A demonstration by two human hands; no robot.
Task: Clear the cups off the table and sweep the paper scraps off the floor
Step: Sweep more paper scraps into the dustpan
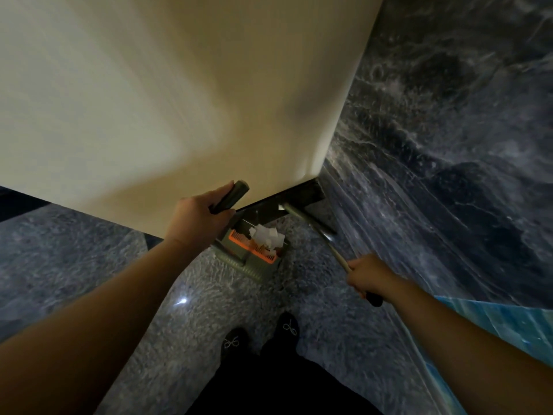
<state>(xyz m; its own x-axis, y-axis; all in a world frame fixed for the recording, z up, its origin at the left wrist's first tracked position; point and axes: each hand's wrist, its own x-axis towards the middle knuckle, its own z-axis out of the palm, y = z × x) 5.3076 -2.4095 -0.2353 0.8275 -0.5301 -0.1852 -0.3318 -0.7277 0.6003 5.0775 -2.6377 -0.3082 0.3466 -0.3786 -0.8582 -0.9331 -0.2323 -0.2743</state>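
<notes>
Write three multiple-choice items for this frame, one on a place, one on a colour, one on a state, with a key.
1. Where do the paper scraps lie?
A. in the dustpan
B. on a table
C. in a cup

2. What colour is the comb strip in the dustpan?
A. blue
B. orange
C. white

3. What is the right hand doing?
A. hanging open
B. pressing the wall
C. gripping the broom handle

Key: 1 A, the white scraps sit inside the pan. 2 B, its teeth show orange. 3 C, its fingers curl round the broom handle; the left hand grips the dustpan handle.
</notes>
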